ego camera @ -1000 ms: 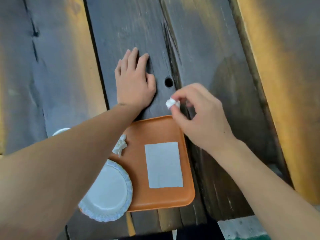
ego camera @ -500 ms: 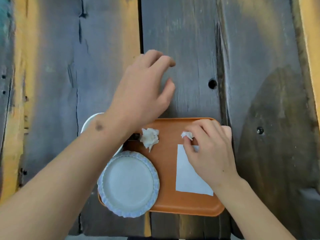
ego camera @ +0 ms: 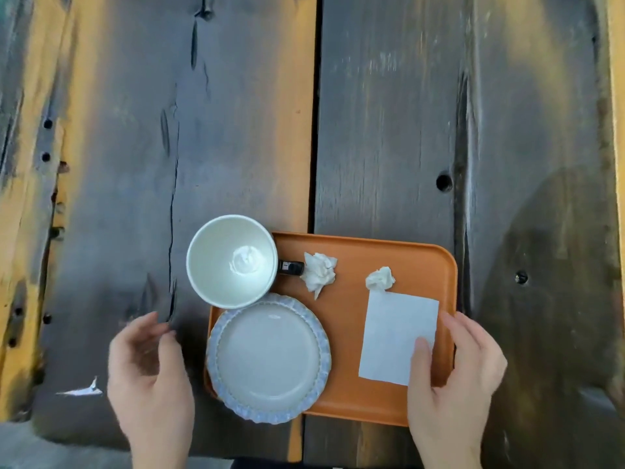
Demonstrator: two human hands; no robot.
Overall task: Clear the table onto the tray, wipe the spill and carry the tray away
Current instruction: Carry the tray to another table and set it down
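An orange tray (ego camera: pixel 351 384) lies at the near edge of the dark wooden table. A blue-rimmed plate (ego camera: pixel 269 357) sits on its left side, overhanging the rim. A white bowl (ego camera: pixel 231 262) rests at the tray's far left corner, partly over the table. Two crumpled tissues, a larger one (ego camera: pixel 318 272) and a smaller one (ego camera: pixel 380 279), lie on the tray beside a flat white napkin (ego camera: pixel 392 336). My right hand (ego camera: pixel 453 384) clasps the tray's right rim, thumb on the napkin's corner. My left hand (ego camera: pixel 148 377) hovers open, just left of the plate.
A small dark object (ego camera: pixel 291 267) lies on the tray between the bowl and the larger tissue. A white scrap or smear (ego camera: pixel 81 390) marks the table to the left of my left hand. A gap (ego camera: pixel 316 130) runs between the planks, and a round hole (ego camera: pixel 443 182) sits beyond the tray.
My right hand dropped the small tissue on the tray and moved to the tray's right rim. My left hand pulled back from the far table to the tray's left side, uncovering the bowl.
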